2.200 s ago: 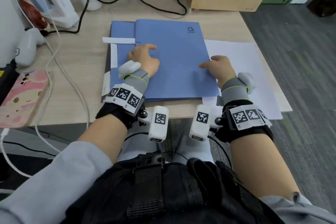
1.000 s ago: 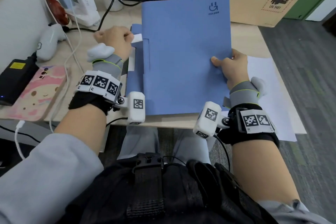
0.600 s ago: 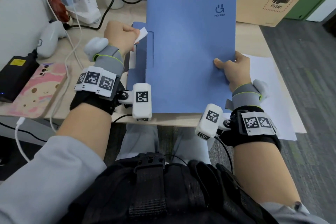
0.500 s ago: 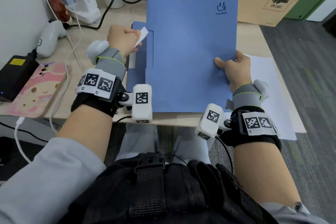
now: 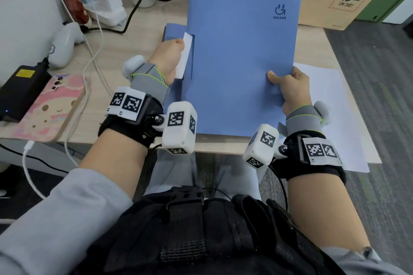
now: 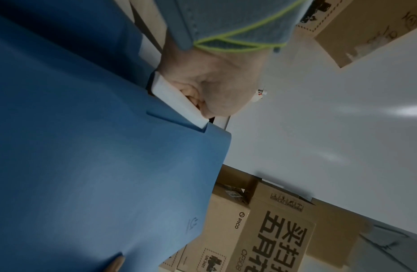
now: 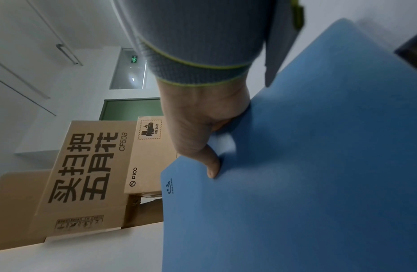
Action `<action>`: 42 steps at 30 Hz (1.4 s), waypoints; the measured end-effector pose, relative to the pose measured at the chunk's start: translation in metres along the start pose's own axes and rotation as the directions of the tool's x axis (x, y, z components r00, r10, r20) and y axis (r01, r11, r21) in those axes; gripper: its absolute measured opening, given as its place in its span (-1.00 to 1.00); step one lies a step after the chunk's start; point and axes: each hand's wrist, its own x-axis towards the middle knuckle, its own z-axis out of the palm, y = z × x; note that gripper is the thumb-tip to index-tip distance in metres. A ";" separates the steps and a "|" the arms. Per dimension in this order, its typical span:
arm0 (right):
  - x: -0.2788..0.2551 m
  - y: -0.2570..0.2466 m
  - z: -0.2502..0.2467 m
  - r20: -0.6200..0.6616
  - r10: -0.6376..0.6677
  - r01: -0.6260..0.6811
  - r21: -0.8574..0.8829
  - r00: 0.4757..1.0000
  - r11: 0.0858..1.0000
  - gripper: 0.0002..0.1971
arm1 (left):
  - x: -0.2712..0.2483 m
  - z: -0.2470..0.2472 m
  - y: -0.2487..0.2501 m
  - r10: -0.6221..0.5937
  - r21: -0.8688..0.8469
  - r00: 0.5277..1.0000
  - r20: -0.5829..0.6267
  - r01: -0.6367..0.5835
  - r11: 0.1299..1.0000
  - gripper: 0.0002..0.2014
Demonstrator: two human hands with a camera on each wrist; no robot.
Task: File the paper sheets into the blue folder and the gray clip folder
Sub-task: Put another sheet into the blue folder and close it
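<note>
The blue folder [image 5: 241, 62] stands tilted up off the surface [image 5: 138, 35], cover toward me, logo at its top right corner. A white strip [image 5: 184, 58] sits against its spine edge. A white paper sheet [image 5: 330, 105] lies flat to its right, overhanging the surface edge.

Even indoor light in head view, dimmer grainy wrist views, soft shadows, wide-angle bending at edges

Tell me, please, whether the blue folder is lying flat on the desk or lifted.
Lifted: the blue folder stands tilted up, its right edge gripped by the right hand.
</note>
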 end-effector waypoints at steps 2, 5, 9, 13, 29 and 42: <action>0.000 0.003 0.000 -0.009 0.011 -0.011 -0.007 1.000 1.000 -0.76 | 0.011 0.001 -0.008 -0.011 -0.023 1.000 0.016 0.012 1.000 -0.78; 0.001 0.006 0.004 -0.011 0.026 -0.026 -0.020 1.000 0.999 -0.76 | -0.012 0.009 0.002 -0.005 -0.053 1.000 0.029 0.007 0.999 -0.73; 0.002 0.006 0.008 -0.006 0.034 -0.034 -0.046 0.999 0.998 -0.75 | -0.031 0.019 0.008 0.017 -0.060 0.993 0.121 -0.009 0.998 -0.66; 0.004 0.005 0.008 0.006 0.060 -0.059 -0.067 0.998 0.996 -0.76 | -0.006 0.010 -0.006 0.016 0.021 0.993 0.118 -0.019 1.000 -0.45; 0.011 0.016 0.024 -0.123 0.051 -0.094 -0.372 0.991 0.923 -0.79 | -0.009 -0.015 -0.010 -0.022 0.440 0.976 -0.219 0.119 0.890 -0.59; 0.007 0.015 0.019 -0.188 0.059 -0.107 -0.255 0.980 0.961 -0.82 | -0.024 -0.012 -0.004 0.050 -0.023 0.999 0.018 -0.050 0.999 -0.86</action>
